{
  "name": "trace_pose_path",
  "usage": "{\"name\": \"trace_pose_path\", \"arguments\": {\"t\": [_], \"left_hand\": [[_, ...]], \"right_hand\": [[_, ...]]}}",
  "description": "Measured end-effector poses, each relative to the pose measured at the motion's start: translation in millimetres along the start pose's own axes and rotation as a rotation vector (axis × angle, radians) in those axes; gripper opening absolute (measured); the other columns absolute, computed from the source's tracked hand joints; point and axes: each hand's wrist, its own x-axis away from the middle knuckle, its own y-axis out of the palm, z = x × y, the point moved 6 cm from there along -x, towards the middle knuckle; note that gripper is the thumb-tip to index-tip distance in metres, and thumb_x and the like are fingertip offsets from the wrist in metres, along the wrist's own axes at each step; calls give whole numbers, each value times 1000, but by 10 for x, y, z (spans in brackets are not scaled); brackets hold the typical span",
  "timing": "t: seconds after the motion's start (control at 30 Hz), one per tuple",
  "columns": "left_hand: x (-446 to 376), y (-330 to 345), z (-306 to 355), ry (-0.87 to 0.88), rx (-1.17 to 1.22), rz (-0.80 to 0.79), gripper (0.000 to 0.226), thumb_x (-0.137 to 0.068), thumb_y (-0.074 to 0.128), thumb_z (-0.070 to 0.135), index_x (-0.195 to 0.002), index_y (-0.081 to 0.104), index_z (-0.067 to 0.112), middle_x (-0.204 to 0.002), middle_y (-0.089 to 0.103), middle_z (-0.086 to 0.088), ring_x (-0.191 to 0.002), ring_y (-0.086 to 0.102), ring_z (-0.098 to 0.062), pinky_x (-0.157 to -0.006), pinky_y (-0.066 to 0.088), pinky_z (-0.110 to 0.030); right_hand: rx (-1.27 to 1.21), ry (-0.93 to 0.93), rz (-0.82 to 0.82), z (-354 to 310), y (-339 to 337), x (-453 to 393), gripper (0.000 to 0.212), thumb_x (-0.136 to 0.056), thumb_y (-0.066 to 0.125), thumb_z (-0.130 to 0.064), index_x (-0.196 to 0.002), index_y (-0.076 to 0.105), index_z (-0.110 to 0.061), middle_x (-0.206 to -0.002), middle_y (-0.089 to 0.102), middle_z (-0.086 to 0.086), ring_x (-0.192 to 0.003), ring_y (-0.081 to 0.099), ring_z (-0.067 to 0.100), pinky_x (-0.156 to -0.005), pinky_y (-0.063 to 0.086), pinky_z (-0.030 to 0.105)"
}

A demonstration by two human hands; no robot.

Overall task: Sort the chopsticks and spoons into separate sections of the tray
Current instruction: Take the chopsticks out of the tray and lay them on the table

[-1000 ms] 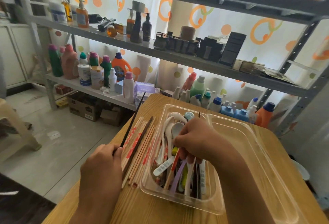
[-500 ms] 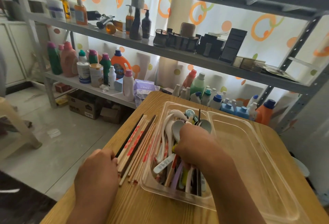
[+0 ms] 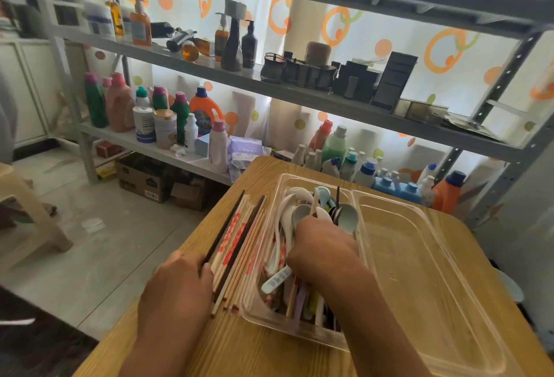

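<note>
Clear two-section tray [image 3: 419, 343] on wooden table [image 3: 245, 352], long axis running away from the viewer; left section [image 3: 254, 310] crowded with mixed cutlery, right section [image 3: 425, 271] showing only bare plastic; spoons [image 3: 287, 211] heaped at the far end of the left section, white, pale blue and grey bowls overlapping, handles in white, purple and yellow pointing toward the near wall; one dark chopstick [image 3: 338, 205] standing tilted among the spoon bowls, one pale stick beside it; right hand [image 3: 322, 246] lowered into the left section, knuckles up, fingers curled down into the pile; fingertips hidden by the hand itself, so cannot tell whether anything is pinched; chopsticks [image 3: 239, 247] laid as a loose bundle on the table just outside the tray's left wall, roughly parallel to it, mostly pale wood with red printing, two dark ones among them, near ends uneven; left hand [image 3: 177, 289] at the near end of that bundle, fingers curled round the outermost dark stick and touching the neighbouring ones; metal shelving [image 3: 299, 88] behind the table, loaded with detergent bottles [image 3: 120, 103], pump bottles and dark boxes; cardboard boxes [image 3: 144, 178] on the floor beneath the lowest shelf; plastic stool [image 3: 27, 217] at far left.
</note>
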Motion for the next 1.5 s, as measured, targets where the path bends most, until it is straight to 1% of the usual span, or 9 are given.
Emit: {"name": "trace_pose_path", "arguments": {"t": [0.43,0.53,0.63,0.83,0.97,1.07,1.2,1.33,1.5], "left_hand": [[5,25,0,-29,-26,-24,26,-97,49,35,-116,61,22,-88,46,11,-76,47,-5,-67,40,-22],[-1,13,-13,-52,-27,-4,43,-97,47,35,-138,47,21,-110,55,5,-86,40,-7,-77,44,-27],[-16,26,-45,-69,-12,10,46,-97,47,38,-139,45,23,-118,57,3,-90,44,-8,-82,47,-29],[67,-181,237,146,606,38,19,-94,46,41,-93,64,34,-76,66,11,-69,66,-6,-50,53,-20],[161,-215,434,294,780,-105,27,-87,51,60,-98,69,43,-92,68,23,-84,66,-3,-55,55,-25],[190,-236,479,337,770,-117,31,-83,51,65,-97,68,45,-92,67,23,-80,65,-6,-56,53,-20],[175,-271,434,237,761,-93,17,-77,58,46,-93,64,44,-84,68,20,-74,65,-1,-51,52,-20],[117,-283,238,17,691,51,18,-83,70,24,-96,66,35,-67,68,5,-61,65,-1,-42,46,-15],[61,-306,34,-93,338,195,22,-88,68,21,-110,69,21,-73,63,8,-62,49,4,-52,33,-15]], "right_hand": [[-391,-14,102,115,-248,27,19,-85,65,-28,-74,63,-12,-73,69,7,-69,70,20,-73,62,41],[-515,-54,113,132,-309,13,23,-85,66,-27,-72,69,-8,-68,71,9,-58,67,18,-67,62,38],[-618,-100,127,129,-362,18,27,-89,64,-26,-69,72,-9,-56,69,3,-46,61,8,-60,58,31],[-750,-266,186,-5,-408,79,27,-93,64,-25,-74,74,-9,-53,66,0,-42,57,4,-53,47,22],[-817,-382,201,-101,-448,163,28,-96,61,-25,-78,74,-7,-54,63,1,-41,52,2,-52,43,16],[-846,-446,211,-167,-448,202,28,-97,60,-24,-78,74,-7,-53,63,3,-40,51,5,-50,44,17],[-880,-473,174,-242,-408,214,25,-98,58,-25,-84,74,-11,-53,62,1,-41,51,8,-48,46,17],[-667,-294,94,-172,-150,47,27,-95,61,-26,-78,72,-9,-61,69,4,-48,61,10,-59,58,31],[-387,-114,27,-89,136,-161,11,-85,63,-16,-77,68,-13,-73,68,5,-72,69,22,-74,61,43]]}}
